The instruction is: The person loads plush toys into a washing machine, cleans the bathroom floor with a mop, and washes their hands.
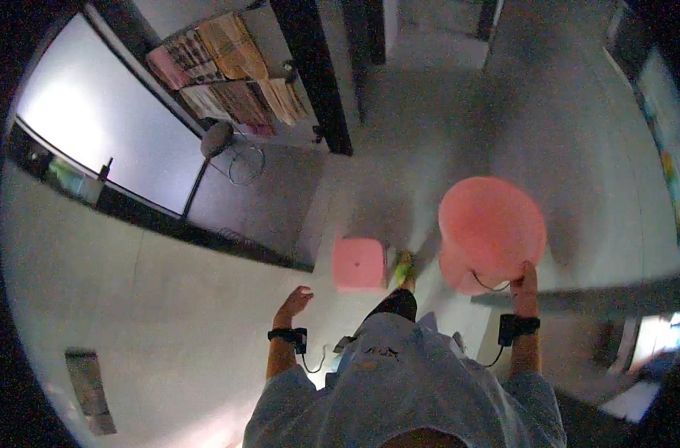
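Note:
On the right, a pink rounded seat or stool (491, 224) with a smooth top hangs or stands before me, its base unclear. My right hand (524, 277) is at its near edge, fingers partly hidden against it, with a thin dark curved strip beside them. My left hand (298, 299) is held out on the left, fingers loosely curled and holding nothing. A small square pink stool (358, 264) with a hole in its top stands on the floor between the hands, nearer the left one. My foot in a yellow-green slipper (403, 269) is beside it.
A large bright pale panel (116, 123) spans the upper left, with a dark round object (216, 139) and a looped cable (247, 165) at its corner. Stacked papers or books (233, 50) lie beyond. A dark post (314, 78) stands ahead. A lit screen (660, 336) is at the right.

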Demonstrator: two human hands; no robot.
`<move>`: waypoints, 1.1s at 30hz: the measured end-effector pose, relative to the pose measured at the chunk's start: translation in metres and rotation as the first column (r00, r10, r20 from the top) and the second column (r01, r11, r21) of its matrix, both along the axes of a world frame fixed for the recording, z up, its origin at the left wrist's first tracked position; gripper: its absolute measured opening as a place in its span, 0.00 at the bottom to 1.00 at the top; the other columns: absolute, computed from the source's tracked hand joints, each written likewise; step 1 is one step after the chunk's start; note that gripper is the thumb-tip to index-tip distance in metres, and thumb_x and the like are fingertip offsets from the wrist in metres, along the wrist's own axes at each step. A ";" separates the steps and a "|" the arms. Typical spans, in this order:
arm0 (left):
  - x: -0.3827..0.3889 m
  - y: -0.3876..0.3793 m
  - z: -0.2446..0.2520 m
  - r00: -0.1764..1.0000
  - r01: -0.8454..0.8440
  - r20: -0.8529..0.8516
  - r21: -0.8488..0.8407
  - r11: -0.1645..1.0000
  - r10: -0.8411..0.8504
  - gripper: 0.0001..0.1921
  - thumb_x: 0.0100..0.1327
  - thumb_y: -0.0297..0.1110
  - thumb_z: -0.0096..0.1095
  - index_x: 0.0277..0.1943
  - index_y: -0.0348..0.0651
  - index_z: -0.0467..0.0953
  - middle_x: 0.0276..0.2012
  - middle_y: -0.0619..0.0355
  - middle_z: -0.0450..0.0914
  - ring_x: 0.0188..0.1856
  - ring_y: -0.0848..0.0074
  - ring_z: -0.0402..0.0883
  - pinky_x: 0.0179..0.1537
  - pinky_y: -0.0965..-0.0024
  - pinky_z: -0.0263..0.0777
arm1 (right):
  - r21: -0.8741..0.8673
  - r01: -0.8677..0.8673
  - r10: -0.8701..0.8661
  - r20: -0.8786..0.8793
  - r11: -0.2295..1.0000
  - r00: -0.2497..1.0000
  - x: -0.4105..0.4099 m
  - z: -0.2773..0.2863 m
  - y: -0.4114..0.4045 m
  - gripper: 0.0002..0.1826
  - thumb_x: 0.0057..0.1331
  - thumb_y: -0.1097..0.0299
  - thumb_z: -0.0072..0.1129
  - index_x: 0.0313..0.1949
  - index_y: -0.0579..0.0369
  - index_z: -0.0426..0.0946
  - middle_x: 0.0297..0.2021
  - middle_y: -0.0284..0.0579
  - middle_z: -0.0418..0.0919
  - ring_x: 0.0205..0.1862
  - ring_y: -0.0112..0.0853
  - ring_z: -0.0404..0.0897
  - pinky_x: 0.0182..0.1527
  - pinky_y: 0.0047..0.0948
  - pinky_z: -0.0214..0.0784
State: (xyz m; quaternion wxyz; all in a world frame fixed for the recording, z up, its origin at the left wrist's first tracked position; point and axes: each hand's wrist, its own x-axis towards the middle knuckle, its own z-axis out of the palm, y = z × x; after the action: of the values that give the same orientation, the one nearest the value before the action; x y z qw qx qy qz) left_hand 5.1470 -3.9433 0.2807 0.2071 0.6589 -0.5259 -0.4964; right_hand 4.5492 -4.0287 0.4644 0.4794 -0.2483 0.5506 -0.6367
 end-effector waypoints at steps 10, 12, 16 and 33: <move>-0.049 0.012 0.201 0.995 -0.066 -0.090 -0.270 0.961 0.043 0.18 0.60 0.36 0.52 0.50 0.38 0.64 0.37 0.56 0.74 0.40 0.71 0.73 0.40 0.72 0.67 | -0.046 -0.288 0.290 0.275 0.956 0.917 0.082 0.058 -0.009 0.08 0.56 0.70 0.52 0.21 0.47 0.65 0.15 0.27 0.61 0.15 0.19 0.59 0.18 0.21 0.56; -0.031 0.049 0.257 0.996 -0.064 -0.079 -0.352 0.934 0.039 0.17 0.60 0.34 0.51 0.51 0.38 0.64 0.38 0.56 0.73 0.40 0.74 0.72 0.41 0.73 0.67 | 0.120 -0.106 0.067 0.293 0.987 0.954 0.133 0.077 -0.016 0.05 0.56 0.69 0.51 0.22 0.48 0.68 0.15 0.27 0.63 0.15 0.19 0.60 0.17 0.21 0.57; -0.059 0.051 0.319 0.874 -0.463 -0.348 -0.387 0.797 0.339 0.17 0.61 0.33 0.50 0.52 0.40 0.64 0.40 0.57 0.73 0.41 0.76 0.72 0.45 0.73 0.65 | 0.081 -0.487 0.461 0.217 0.870 0.860 0.096 0.043 -0.126 0.05 0.56 0.67 0.51 0.24 0.47 0.69 0.16 0.27 0.65 0.15 0.19 0.62 0.18 0.20 0.57; -0.196 0.226 0.329 -0.253 -0.961 -0.902 0.192 -0.201 0.350 0.23 0.61 0.41 0.46 0.58 0.46 0.57 0.50 0.56 0.67 0.48 0.67 0.69 0.47 0.62 0.65 | -0.169 -0.985 0.999 0.047 0.015 0.007 0.416 0.198 -0.087 0.13 0.56 0.60 0.58 0.35 0.53 0.71 0.20 0.31 0.69 0.19 0.20 0.64 0.22 0.22 0.58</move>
State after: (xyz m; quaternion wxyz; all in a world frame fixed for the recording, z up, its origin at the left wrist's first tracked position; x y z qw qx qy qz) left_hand 4.9511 -3.7170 0.6100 0.8980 0.3950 0.0916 -0.1710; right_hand 4.9653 -4.1153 0.6622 0.8167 -0.5337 0.1516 -0.1585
